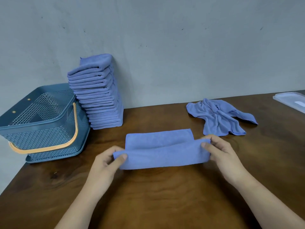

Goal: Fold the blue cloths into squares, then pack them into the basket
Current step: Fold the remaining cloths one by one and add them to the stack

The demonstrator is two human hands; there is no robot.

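A blue cloth (161, 149) lies on the brown table, its near half lifted and folded over toward the far edge. My left hand (107, 161) pinches its near-left corner between thumb and fingers. My right hand (217, 149) pinches the near-right corner the same way. A crumpled blue cloth (217, 116) lies further back on the right. A tall stack of folded blue cloths (97, 96) leans against the wall. The blue mesh basket (41, 129) with an orange handle stands at the left, and nothing shows inside it.
A clear plastic lid (290, 100) lies at the far right edge of the table. The grey wall runs right behind the stack and the basket. The table's left edge (13, 182) passes just below the basket.
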